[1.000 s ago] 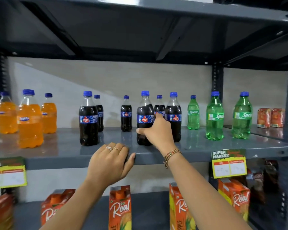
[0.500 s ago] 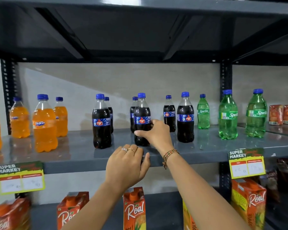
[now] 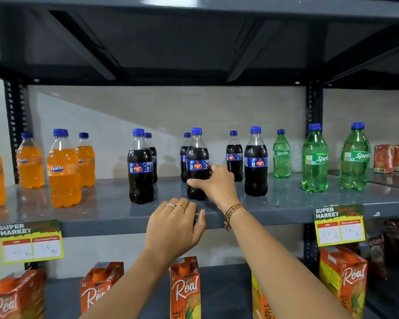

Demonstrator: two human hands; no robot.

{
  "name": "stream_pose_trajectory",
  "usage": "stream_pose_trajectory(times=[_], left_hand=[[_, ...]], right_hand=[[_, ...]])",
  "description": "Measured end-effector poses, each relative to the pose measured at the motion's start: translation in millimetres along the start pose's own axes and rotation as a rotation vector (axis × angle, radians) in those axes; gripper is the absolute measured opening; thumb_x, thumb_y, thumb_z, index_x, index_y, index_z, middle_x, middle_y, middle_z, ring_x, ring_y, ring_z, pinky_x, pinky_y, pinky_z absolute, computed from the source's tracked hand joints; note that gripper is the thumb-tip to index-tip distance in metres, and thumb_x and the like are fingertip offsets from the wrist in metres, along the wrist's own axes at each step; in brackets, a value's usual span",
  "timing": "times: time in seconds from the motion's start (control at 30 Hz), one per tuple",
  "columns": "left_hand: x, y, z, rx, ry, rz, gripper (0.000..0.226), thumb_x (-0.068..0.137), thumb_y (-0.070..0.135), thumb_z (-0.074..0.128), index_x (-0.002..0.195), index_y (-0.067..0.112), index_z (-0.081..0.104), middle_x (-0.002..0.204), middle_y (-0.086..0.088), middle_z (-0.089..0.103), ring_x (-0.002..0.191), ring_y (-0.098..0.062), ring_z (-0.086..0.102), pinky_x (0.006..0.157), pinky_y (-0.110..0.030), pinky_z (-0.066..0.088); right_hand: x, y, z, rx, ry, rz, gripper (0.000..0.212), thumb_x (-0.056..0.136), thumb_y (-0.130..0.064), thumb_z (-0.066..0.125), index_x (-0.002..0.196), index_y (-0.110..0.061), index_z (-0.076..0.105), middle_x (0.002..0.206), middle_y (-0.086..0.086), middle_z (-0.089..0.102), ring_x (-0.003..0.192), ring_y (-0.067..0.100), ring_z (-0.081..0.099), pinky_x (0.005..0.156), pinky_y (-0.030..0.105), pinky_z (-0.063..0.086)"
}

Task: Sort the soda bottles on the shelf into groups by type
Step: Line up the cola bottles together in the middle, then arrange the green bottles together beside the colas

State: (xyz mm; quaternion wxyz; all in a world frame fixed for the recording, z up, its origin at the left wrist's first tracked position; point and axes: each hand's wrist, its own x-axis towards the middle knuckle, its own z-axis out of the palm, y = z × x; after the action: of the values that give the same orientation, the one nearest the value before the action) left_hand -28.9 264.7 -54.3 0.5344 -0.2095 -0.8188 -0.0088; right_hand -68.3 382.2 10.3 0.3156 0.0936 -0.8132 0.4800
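Note:
On the grey shelf (image 3: 101, 210) stand three groups of blue-capped bottles: orange Fanta (image 3: 63, 169) at the left, dark cola in the middle, green Sprite (image 3: 314, 158) at the right. My right hand (image 3: 217, 184) grips the lower body of a large cola bottle (image 3: 197, 157) near the shelf's front middle. It stands upright just in front of a smaller cola bottle (image 3: 184, 155). Another large cola bottle (image 3: 140, 166) stands to its left, and one more (image 3: 255, 162) to its right. My left hand (image 3: 174, 226) rests with fingers curled over the shelf's front edge.
An upper shelf (image 3: 194, 42) hangs low over the bottle caps. Yellow price tags (image 3: 30, 241) (image 3: 340, 225) hang from the shelf's front edge. Orange juice cartons (image 3: 186, 288) fill the shelf below. Small red cartons (image 3: 392, 157) stand at the far right.
My right hand has slid the held cola bottle leftward, away from the right cola pair and in front of a smaller one. The view has shifted left. My left hand stays on the edge.

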Motion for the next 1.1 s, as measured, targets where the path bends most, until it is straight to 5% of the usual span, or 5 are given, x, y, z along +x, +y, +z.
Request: stream_pose_trajectory(times=[0.27, 0.5, 0.63, 0.87, 1.1], left_hand=[[3.1, 1.8, -2.7, 0.008, -0.031, -0.025, 0.04, 0.088, 0.032, 0.04, 0.066, 0.013, 0.068, 0.061, -0.002, 0.067, 0.053, -0.017, 0.06, 0.049, -0.028, 0.048], [29.0, 41.6, -6.9, -0.062, 0.006, -0.117, 0.035, 0.084, 0.026, 0.044, 0.056, 0.011, 0.058, 0.052, -0.005, 0.06, 0.044, -0.025, 0.056, 0.043, -0.027, 0.039], [64.1, 95.5, -2.3, -0.419, 0.027, -0.311, 0.027, 0.086, 0.029, 0.049, 0.091, 0.011, 0.068, 0.087, -0.008, 0.071, 0.079, -0.028, 0.066, 0.064, -0.033, 0.048], [117.7, 135.9, 18.7, -0.819, -0.187, -0.709, 0.067, 0.071, 0.03, 0.075, 0.123, 0.007, 0.039, 0.12, -0.015, 0.052, 0.11, -0.03, 0.051, 0.082, -0.031, 0.038], [123.8, 122.6, 35.6, -0.903, -0.331, -0.85, 0.041, 0.073, 0.025, 0.077, 0.098, 0.012, 0.048, 0.103, -0.013, 0.063, 0.091, -0.027, 0.06, 0.072, -0.035, 0.048]], right_hand=[[-2.6, 0.3, -2.6, 0.061, 0.007, 0.003, 0.045, 0.073, -0.038, 0.076, 0.102, -0.006, 0.061, 0.1, 0.007, 0.068, 0.086, 0.014, 0.062, 0.071, 0.022, 0.05], [-8.0, 23.7, -87.2, 0.111, 0.538, -0.292, 0.02, 0.083, -0.022, 0.067, 0.096, -0.007, 0.063, 0.089, 0.003, 0.063, 0.08, 0.019, 0.058, 0.075, 0.032, 0.051], [4.7, 60.4, -156.5, -0.103, 0.82, -0.258, 0.025, 0.077, -0.014, 0.068, 0.1, -0.005, 0.062, 0.1, 0.009, 0.06, 0.097, 0.027, 0.051, 0.083, 0.025, 0.035], [16.6, 100.2, -215.9, -0.03, 0.279, 0.264, 0.077, 0.08, -0.012, 0.068, 0.144, -0.008, 0.025, 0.145, 0.012, 0.036, 0.131, 0.031, 0.036, 0.103, 0.038, 0.035], [26.2, 119.8, -214.0, -0.112, 0.169, 0.296, 0.036, 0.071, -0.008, 0.074, 0.103, -0.001, 0.06, 0.095, 0.011, 0.068, 0.092, 0.031, 0.067, 0.081, 0.043, 0.056]])
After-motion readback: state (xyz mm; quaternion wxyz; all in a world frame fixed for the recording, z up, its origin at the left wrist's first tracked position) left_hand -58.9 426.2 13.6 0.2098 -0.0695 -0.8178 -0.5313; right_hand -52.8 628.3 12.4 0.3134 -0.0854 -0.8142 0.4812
